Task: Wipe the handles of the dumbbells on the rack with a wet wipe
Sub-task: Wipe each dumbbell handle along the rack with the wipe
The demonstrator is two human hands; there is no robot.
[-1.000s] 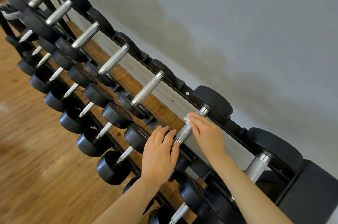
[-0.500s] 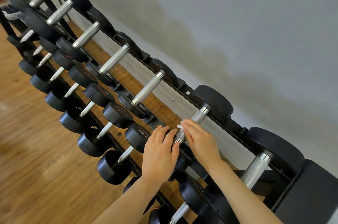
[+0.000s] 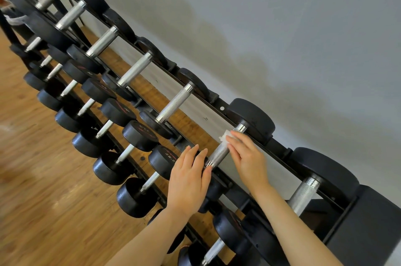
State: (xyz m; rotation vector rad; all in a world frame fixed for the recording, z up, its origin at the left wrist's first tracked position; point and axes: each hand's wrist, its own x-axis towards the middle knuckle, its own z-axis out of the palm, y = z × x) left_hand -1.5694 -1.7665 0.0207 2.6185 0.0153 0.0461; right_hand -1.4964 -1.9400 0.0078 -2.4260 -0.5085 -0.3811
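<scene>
On the black rack (image 3: 219,104), crumpled white wipe (image 3: 224,136) wraps knurled chrome handle (image 3: 219,155)

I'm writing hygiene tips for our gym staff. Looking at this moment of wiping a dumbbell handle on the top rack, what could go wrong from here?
1. The wet wipe is bunched small under the right hand, so the underside of the handle may get missed.
2. The left hand rests flat on the near weight head; if the dumbbell rolls, fingers could be pinched against the rack.
3. A damp handle may stay slippery.
</scene>
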